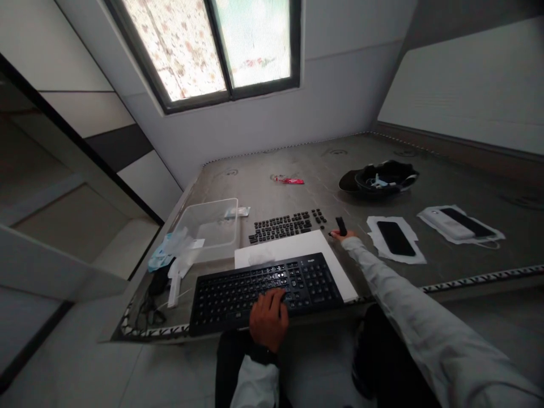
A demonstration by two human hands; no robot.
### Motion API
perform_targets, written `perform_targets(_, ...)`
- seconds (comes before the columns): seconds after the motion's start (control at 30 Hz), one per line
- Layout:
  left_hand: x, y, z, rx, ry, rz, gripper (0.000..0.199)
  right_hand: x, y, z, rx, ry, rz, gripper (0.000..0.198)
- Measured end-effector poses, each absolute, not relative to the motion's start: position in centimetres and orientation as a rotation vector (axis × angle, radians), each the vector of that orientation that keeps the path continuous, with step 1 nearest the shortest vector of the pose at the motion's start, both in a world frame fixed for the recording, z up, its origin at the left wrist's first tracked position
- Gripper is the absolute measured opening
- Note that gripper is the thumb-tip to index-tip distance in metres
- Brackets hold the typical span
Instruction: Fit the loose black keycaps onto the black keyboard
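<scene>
A black keyboard [267,289] lies tilted across a white board [340,277] at the near edge of the surface; many of its key positions look bare of caps. My left hand [268,320] has its fingers curled over the keyboard's near edge. Beyond the board, loose black keycaps [283,226] are laid out in rows like a keyboard. Just right of these keycaps is my right hand [346,234], low over the surface, closed around a small black tool [341,225] that sticks up from it. A small dark bit shows at its fingertips, too small to name.
A clear plastic bin [212,226] stands at the left, with plastic wrapping [181,246] and cables [148,311] beside it. A red packet [291,181] lies farther back. To the right are a black cap [378,180], a phone [396,238] and a white device [453,224] on cloths.
</scene>
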State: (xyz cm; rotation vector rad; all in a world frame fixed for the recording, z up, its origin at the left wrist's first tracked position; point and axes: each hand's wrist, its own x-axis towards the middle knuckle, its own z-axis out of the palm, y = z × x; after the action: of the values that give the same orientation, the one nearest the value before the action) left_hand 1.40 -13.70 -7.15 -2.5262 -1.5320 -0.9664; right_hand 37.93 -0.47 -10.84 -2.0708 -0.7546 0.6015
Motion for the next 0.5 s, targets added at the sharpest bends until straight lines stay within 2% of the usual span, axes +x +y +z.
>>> perform_targets(0.5,1.4,-13.1,-7.3,-2.477,-1.419,-0.964,0.034,38.7,5.5,-16.5,-2.207,-0.730,0.667,0.018)
